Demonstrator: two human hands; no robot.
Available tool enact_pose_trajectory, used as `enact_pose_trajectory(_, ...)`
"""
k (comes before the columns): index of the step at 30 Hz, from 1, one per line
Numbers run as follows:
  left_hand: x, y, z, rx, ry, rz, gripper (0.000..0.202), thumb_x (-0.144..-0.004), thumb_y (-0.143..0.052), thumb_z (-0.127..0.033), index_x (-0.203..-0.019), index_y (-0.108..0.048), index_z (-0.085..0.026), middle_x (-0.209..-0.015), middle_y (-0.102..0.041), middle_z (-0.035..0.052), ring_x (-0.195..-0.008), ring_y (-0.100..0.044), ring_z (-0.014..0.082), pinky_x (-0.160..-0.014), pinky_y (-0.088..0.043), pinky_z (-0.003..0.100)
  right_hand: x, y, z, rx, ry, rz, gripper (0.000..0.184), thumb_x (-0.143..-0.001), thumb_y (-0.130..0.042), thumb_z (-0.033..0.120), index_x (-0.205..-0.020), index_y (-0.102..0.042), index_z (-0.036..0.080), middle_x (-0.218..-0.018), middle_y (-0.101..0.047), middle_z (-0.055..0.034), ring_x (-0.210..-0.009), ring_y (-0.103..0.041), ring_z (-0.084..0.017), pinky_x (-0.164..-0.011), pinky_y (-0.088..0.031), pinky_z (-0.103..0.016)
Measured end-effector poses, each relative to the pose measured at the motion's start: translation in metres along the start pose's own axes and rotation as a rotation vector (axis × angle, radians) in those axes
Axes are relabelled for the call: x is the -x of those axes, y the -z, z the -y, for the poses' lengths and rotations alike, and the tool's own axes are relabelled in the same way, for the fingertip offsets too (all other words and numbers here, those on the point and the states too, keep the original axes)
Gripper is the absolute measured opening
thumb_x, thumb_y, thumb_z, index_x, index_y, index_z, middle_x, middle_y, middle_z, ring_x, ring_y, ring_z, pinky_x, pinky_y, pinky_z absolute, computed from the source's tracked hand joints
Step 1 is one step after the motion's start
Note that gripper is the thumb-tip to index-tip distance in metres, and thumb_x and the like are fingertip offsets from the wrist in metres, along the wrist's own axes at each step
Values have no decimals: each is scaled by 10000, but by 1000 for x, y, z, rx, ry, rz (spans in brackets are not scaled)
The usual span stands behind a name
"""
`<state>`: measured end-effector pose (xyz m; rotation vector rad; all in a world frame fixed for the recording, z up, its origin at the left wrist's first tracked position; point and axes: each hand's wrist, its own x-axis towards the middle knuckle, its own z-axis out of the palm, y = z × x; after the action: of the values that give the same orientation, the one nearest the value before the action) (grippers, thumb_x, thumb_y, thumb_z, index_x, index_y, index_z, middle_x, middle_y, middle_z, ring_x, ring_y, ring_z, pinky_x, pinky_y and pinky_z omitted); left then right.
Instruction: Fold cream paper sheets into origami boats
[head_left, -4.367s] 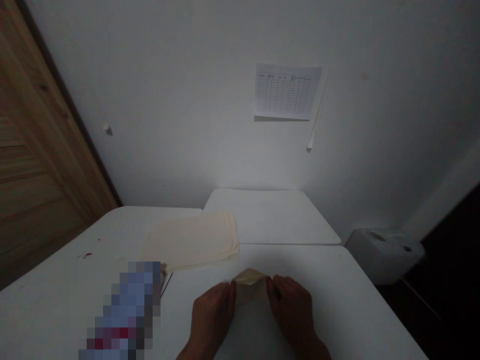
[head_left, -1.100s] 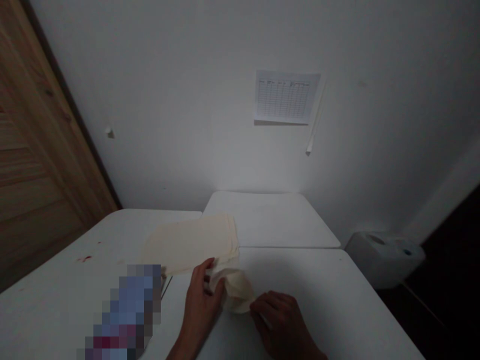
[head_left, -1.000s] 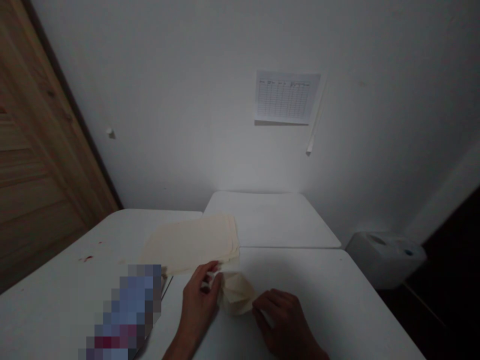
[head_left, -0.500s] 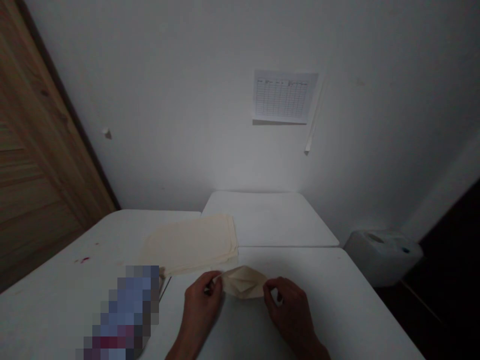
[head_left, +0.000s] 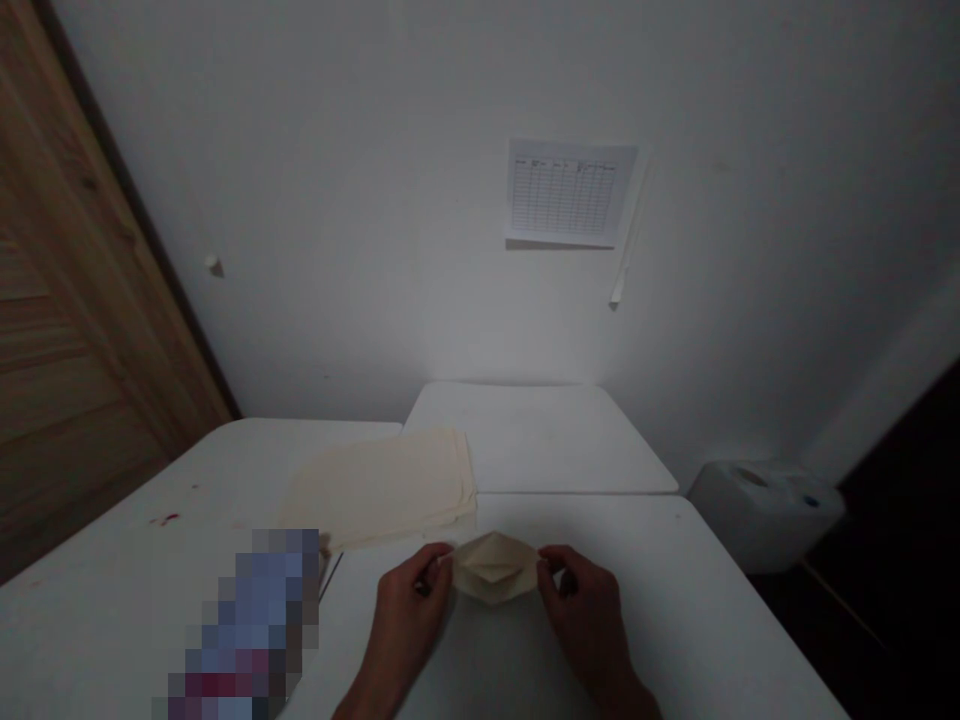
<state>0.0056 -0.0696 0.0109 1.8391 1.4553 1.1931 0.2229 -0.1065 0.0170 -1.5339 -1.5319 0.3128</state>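
1. A stack of cream sheets, taken here as the landmark, is laid on the white tabletop.
2. The folded paper is held nearer the viewer than the stack and to its right; its layers are spread around a small raised peak. Whether the tabletop is touched by it cannot be told.
3. Its left end is pinched by the left hand, thumb and fingers clamped on it, just in front of the stack.
4. Its right end is likewise gripped by the right hand, to the right of the stack, fingertips closed on the paper.
5. A bluish item, obscured by pixelation, is seen in front of the stack, to its left.
6. A printed table sheet is fixed to the wall, above and right of the stack.
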Motion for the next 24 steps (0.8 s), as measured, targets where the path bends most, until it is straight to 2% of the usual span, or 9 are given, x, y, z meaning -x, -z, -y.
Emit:
enact_pose_trajectory(7, 2, 0, 1, -103, -136, -28, 172, -849, -535, -319, -929, -642, -211, -807, -649, 6, -605, -586, 163, -587, -466, 264, -1, 1, 0, 8, 3, -5, 162, -849, -539, 297, -804, -671, 215, -704, -687, 3, -507, -573, -133, -565, -431, -236)
enact_pose_trajectory(15, 6, -4, 0, -36, -141, 33, 230, -899, -530, -389, -1048, -586, -223, -882, -625, 19, -605, -570, 151, -543, -459, 256, -5, 5, -10, 16, -98, -96, 231, -840, -528, 367, -846, -688, 201, -669, -681, -9, -491, -578, -148, -519, -427, -238)
enact_pose_trajectory(20, 6, -5, -4, -22, -130, 52, 214, -912, -499, -374, -1040, -588, -226, -898, -635, 27, -633, -586, 159, -553, -472, 259, -14, 23, -23, 106, -170, -230, 277, -812, -516, 395, -874, -700, 196, -622, -656, -5, -500, -570, -160, -547, -418, -256)
enact_pose_trajectory(24, 6, -8, -4, -37, -129, 49, 199, -906, -493, -353, -1029, -588, -229, -903, -640, 26, -618, -584, 156, -562, -481, 266, -22, 44, -37, 205, -291, -354, 268, -787, -519, 395, -870, -705, 221, -583, -638, 3, -539, -585, -185, -585, -407, -272)
